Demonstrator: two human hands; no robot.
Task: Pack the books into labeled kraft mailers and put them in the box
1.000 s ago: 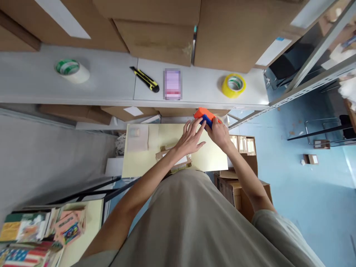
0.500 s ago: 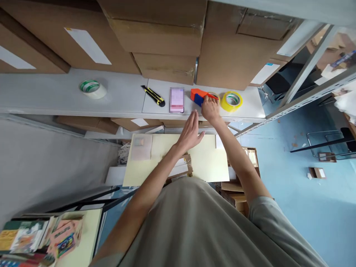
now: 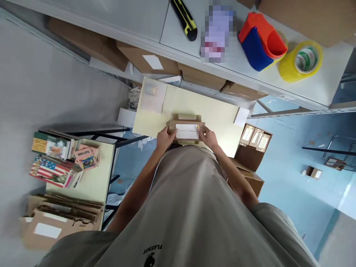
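A small brown cardboard box with white labels on top rests on the pale yellow table, close against my body. My left hand grips its left end, with the thumb on top near the label. At the right end my right hand holds the box the same way, fingers partly hidden behind the edge. Up on the grey shelf lies an orange and blue tape dispenser, apart from both hands. Beside it is a roll of yellow tape.
A black and yellow utility knife and a blurred-out phone lie on the shelf. Several larger cardboard boxes sit below it. Books are stacked on a side table at left; an open carton stands at right.
My right hand has let go of the tape dispenser on the shelf. Both hands have come down and back to the table and taken hold of the cardboard box. The view has tilted downward.
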